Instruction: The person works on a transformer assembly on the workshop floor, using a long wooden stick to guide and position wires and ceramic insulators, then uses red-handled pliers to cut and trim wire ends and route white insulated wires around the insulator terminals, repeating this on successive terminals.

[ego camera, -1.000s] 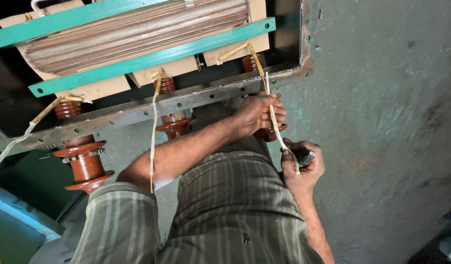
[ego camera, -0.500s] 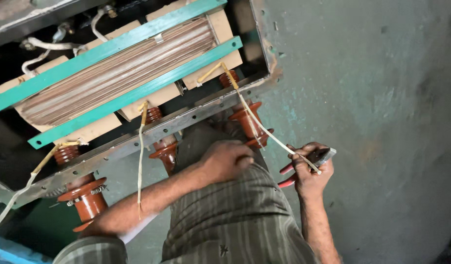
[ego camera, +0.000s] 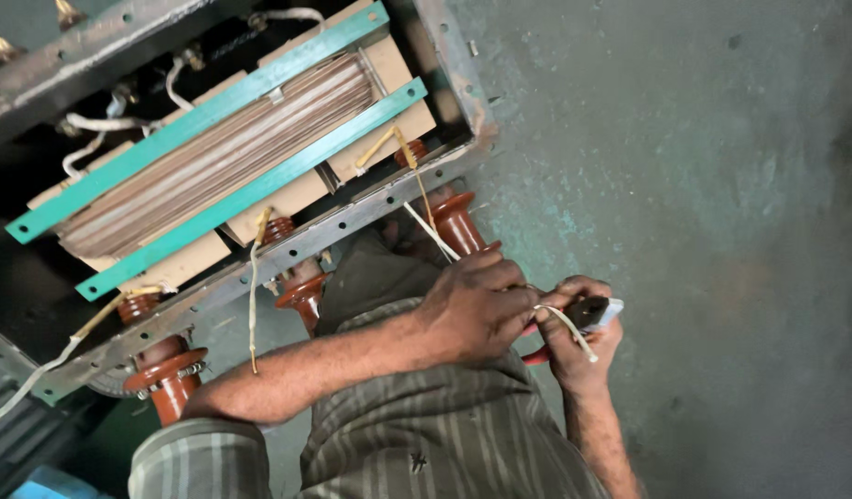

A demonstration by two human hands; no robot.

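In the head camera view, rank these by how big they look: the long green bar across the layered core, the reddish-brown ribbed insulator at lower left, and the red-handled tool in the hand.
1. Long green bar, largest by far.
2. Reddish-brown ribbed insulator.
3. Red-handled tool, smallest; the right hand and left hand partly hide it, so its true size is unsure.

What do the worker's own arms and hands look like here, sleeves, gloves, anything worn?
Both hands are bare: no gloves, rings or wristbands show on the left hand or the right hand. The left arm is uncovered up to a short sleeve of grey-green striped woven cloth, matching the striped shirt. The right forearm is bare as far as it shows.
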